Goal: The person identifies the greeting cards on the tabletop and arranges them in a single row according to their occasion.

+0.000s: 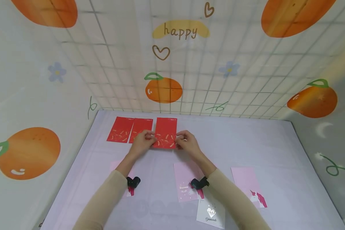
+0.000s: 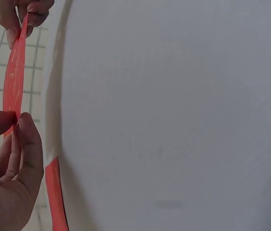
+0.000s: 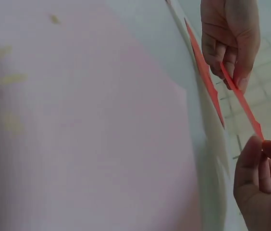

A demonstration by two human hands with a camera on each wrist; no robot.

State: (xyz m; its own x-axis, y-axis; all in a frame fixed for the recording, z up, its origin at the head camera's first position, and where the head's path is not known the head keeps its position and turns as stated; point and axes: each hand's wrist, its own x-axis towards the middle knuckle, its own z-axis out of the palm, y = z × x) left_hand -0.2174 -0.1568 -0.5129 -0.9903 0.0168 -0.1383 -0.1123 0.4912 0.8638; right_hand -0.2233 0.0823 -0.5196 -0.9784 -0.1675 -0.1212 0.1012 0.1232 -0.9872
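A red envelope with gold marks (image 1: 165,131) is held near the back of the table. My left hand (image 1: 143,140) pinches its lower left edge, and my right hand (image 1: 187,142) pinches the lower right edge. In the left wrist view the envelope (image 2: 15,77) appears almost edge-on, gripped between thumb and fingers at both ends. The right wrist view shows it as a thin red strip (image 3: 243,106) between the two hands. Left of it lie two more red envelopes, one at the far left (image 1: 120,129) and another (image 1: 141,126) partly behind my left hand.
Pink unicorn cards lie nearer the front: one in the middle (image 1: 185,179), one at right (image 1: 247,185), and one (image 1: 130,191) mostly under my left forearm. A white card with a diamond print (image 1: 210,215) sits below the middle one. Patterned cloth walls (image 1: 166,70) enclose the table.
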